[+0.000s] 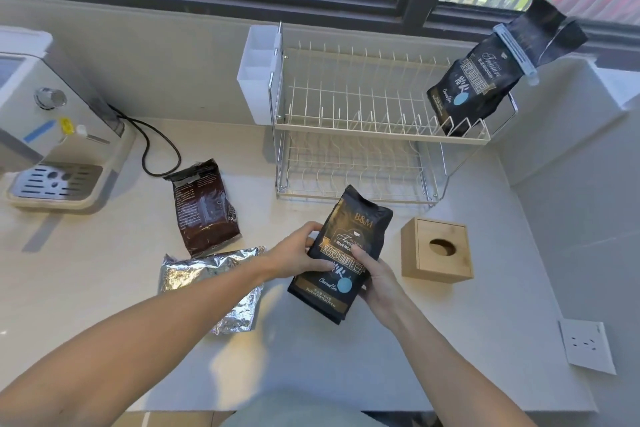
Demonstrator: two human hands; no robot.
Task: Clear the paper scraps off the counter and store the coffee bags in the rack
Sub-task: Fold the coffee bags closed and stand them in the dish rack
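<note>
Coffee bag is being held just above the counter, in front of the rack. We are gripping it with both hands, left and right, fingers closed on its sides. We judge the storing step is in hand; next we are lifting it into a free slot beside the stored bag.

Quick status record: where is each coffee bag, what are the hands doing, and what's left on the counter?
held bag: black bag, gripped by left hand and right hand
racked: clipped black bag, upper tier of rack, right end
on counter: brown bag, silver foil bag
other: wooden tissue box
paper scraps: none visible
</note>
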